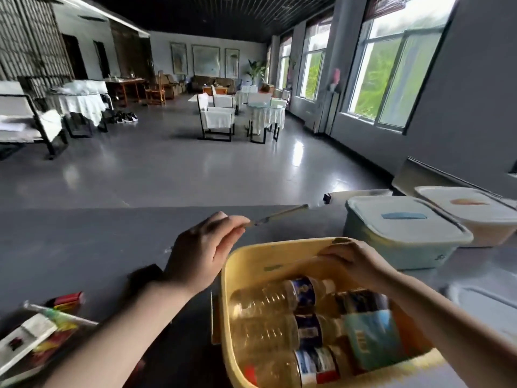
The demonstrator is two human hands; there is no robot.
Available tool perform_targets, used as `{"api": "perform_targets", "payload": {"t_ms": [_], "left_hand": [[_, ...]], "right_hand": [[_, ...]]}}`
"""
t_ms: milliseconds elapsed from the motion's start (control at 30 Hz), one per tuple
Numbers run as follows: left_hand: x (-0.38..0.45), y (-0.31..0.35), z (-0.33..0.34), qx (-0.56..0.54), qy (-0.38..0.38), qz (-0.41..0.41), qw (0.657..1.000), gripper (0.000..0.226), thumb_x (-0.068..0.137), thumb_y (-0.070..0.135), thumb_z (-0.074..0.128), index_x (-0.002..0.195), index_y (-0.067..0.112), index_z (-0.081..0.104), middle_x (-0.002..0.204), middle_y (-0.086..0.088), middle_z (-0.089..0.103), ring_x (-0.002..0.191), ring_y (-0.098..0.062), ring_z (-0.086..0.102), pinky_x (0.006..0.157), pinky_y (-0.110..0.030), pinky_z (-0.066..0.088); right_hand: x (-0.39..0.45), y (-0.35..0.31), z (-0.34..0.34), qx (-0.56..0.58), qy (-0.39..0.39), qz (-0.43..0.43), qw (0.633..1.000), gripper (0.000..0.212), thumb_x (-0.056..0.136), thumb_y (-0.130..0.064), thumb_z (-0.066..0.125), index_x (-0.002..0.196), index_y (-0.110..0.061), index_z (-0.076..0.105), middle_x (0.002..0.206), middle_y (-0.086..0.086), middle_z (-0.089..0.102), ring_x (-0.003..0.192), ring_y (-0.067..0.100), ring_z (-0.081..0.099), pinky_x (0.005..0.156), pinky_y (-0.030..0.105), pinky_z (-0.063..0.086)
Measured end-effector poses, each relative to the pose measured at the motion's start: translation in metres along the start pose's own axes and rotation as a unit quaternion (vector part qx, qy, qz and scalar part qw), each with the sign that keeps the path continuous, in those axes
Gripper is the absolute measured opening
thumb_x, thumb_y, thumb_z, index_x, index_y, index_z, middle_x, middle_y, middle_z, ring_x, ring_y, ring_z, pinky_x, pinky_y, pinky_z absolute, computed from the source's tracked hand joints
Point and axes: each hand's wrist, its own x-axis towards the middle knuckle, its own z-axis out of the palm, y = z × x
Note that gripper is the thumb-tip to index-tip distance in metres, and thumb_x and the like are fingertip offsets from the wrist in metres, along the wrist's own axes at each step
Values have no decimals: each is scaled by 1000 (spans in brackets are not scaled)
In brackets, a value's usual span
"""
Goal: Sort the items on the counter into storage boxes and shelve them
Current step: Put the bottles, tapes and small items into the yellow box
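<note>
A: Nearest?
B: The yellow box (240, 264) at the counter's (84, 242) near edge, holding clear bottles (268, 301) lying flat and a teal packet (372, 337).
A: Hands?
B: The right hand (352, 261) grips the box's far rim. The left hand (204, 247) pinches a thin stick (277, 215) above the counter.
A: Elsewhere?
B: Two lidded boxes, one blue-marked (402, 228), one orange-marked (470, 208), toward the far right corner; small packets (42, 331) at the near left edge

Counter layout

Open box (251, 264) nearest, bottles (268, 301) inside; 2 lidded boxes (402, 228) right behind it; packets (36, 334) far left.
</note>
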Motion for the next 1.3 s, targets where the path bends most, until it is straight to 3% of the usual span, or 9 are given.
{"api": "perform_targets", "payload": {"t_ms": [167, 333, 433, 533, 633, 733, 1100, 1200, 1300], "left_hand": [[4, 17, 33, 0, -78, -15, 997, 22, 95, 23, 51, 108, 19, 68, 89, 8, 63, 77, -10, 62, 64, -26, 51], [5, 24, 64, -14, -153, -69, 986, 17, 95, 19, 55, 107, 20, 67, 96, 10, 63, 82, -8, 62, 70, -24, 50], [3, 18, 78, -28, -181, -137, 974, 16, 96, 18, 53, 108, 22, 63, 97, 16, 55, 83, -5, 57, 70, -16, 43], [-4, 10, 89, -6, -203, -148, 968, 14, 96, 19, 52, 107, 24, 60, 96, 19, 51, 82, -4, 56, 71, -19, 44], [-4, 8, 104, 7, -249, -131, 960, 14, 96, 19, 52, 107, 25, 59, 98, 19, 48, 83, 2, 53, 73, -13, 42], [-3, 10, 129, 17, -317, -109, 942, 16, 98, 17, 48, 109, 21, 58, 104, 9, 48, 91, -9, 54, 81, -23, 44], [-16, 2, 146, 144, -403, -42, 903, 19, 92, 18, 59, 110, 17, 64, 105, -1, 64, 100, -18, 59, 86, -33, 51], [1, 15, 129, 112, -311, -99, 939, 23, 93, 27, 57, 113, 18, 64, 109, 1, 65, 100, -15, 60, 86, -29, 49], [5, 28, 88, 63, 45, -234, 969, 19, 86, 37, 60, 101, 27, 68, 87, 14, 66, 73, -4, 60, 65, -20, 47]], "right_hand": [[22, -1, 22, -66, -72, -46, 994, 34, 92, -55, 47, 116, -38, 64, 115, -10, 68, 103, 18, 62, 85, 28, 48], [42, -12, 51, -73, -115, -54, 989, 21, 92, -38, 54, 109, -33, 65, 103, 3, 67, 95, 29, 63, 72, 31, 47], [41, -2, 46, -6, -146, -46, 988, 26, 92, -39, 57, 117, -36, 64, 114, -2, 67, 102, 24, 62, 82, 31, 50], [33, 30, 12, 165, -39, 17, 985, 17, 89, -26, 65, 103, -32, 72, 105, -6, 72, 98, 16, 66, 85, 32, 51], [10, 53, -13, 369, 154, 97, 912, 29, 83, -1, 69, 89, -30, 70, 86, -4, 75, 85, 17, 71, 79, 35, 53], [-11, 50, -6, 394, 272, 121, 870, 31, 81, 2, 68, 93, -27, 68, 81, -11, 73, 78, 9, 69, 72, 27, 53], [-23, 38, 10, 292, 228, 83, 925, 35, 79, -5, 72, 95, -36, 63, 78, -13, 69, 74, 0, 63, 65, 27, 51], [-26, 34, 3, 276, 224, 81, 931, 34, 82, -8, 72, 97, -37, 63, 81, -14, 69, 75, 2, 64, 66, 32, 55], [-34, 23, -10, 293, 262, 84, 916, 33, 84, -14, 69, 98, -43, 62, 84, -21, 68, 73, 0, 65, 61, 27, 53]]}}
